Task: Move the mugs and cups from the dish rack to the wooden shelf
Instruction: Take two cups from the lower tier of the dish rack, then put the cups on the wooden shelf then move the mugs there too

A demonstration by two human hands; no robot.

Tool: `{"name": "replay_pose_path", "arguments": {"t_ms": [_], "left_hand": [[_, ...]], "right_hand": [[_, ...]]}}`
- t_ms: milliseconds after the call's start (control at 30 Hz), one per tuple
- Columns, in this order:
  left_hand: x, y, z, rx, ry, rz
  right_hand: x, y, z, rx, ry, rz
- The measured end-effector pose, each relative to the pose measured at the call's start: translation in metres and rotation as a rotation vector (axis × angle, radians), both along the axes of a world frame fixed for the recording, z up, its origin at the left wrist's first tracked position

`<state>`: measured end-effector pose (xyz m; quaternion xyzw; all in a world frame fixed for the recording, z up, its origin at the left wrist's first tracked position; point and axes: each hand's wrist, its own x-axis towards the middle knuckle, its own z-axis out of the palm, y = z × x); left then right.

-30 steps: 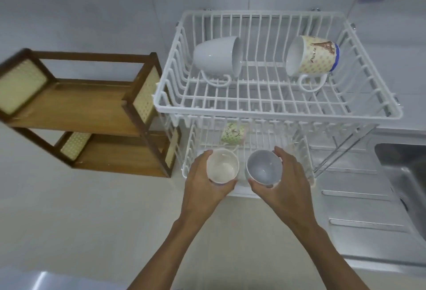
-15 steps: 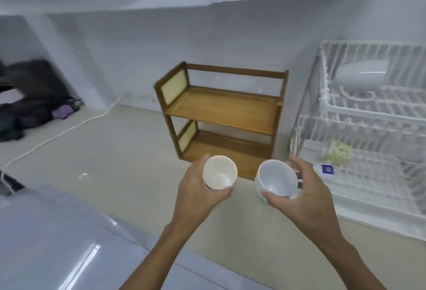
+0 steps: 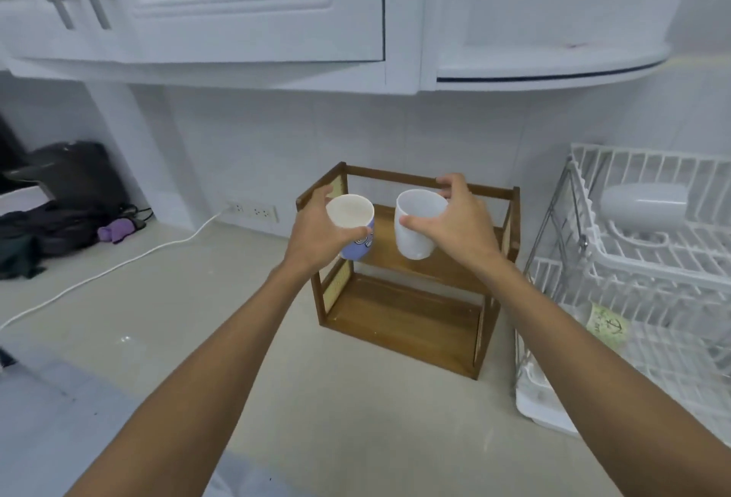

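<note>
Both arms are reaching out over the desk toward the wooden shelf, each carrying a cup. The left hand is wrapping its fingers around the blue cup, cream inside, mouth facing up and tipped a little toward the camera, long axis near upright. The right hand is gripping the white cup from the side, thumb in front and fingers curled over the far rim; its mouth is pointing up and leaning left, base lower right. Both cups are hanging in the air in front of the shelf's upper tier, just beside each other and not touching. Over on the right, the white dish rack is holding a white mug lying on its side on the top level, long axis running left to right, and a pale green patterned cup down on the lower level.
</note>
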<state>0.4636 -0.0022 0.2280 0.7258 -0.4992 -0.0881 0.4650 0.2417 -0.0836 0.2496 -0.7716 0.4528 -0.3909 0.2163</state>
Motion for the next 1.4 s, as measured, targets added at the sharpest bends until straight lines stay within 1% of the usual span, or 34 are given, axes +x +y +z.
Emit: {"name": "replay_pose_path", "arguments": {"t_ms": [100, 267, 433, 600, 767, 900, 1000, 1100, 1200, 1333, 1400], "left_hand": [[0.017, -0.03, -0.002, 0.05, 0.037, -0.023], [0.035, -0.067, -0.009, 0.11, -0.031, -0.075], [0.044, -0.09, -0.017, 0.136, -0.005, -0.081], [0.046, -0.104, -0.024, 0.144, -0.061, -0.103], [0.05, -0.111, -0.025, 0.159, -0.042, -0.13], [0.049, -0.111, -0.029, 0.162, -0.076, -0.128], [0.045, -0.106, -0.028, 0.161, -0.08, -0.13], [0.038, -0.094, -0.02, 0.129, -0.087, -0.123], [0.031, -0.079, -0.011, 0.035, -0.11, -0.107], [0.009, -0.065, 0.003, -0.044, -0.113, -0.189], [-0.016, -0.063, 0.009, -0.086, -0.138, -0.241]], "right_hand": [[0.019, -0.029, -0.005, 0.022, 0.054, 0.029], [0.039, -0.062, -0.017, 0.054, 0.096, 0.037], [0.05, -0.082, -0.026, 0.085, 0.105, 0.043], [0.058, -0.088, -0.036, 0.095, 0.15, 0.038], [0.061, -0.093, -0.04, 0.095, 0.174, 0.033], [0.062, -0.088, -0.046, 0.063, 0.228, 0.02], [0.058, -0.08, -0.046, 0.065, 0.224, 0.01], [0.048, -0.068, -0.041, 0.057, 0.206, 0.003], [0.031, -0.053, -0.026, 0.024, 0.204, -0.016], [-0.01, -0.025, 0.006, -0.066, 0.176, -0.046], [-0.038, -0.01, 0.021, -0.121, 0.168, -0.068]]}}
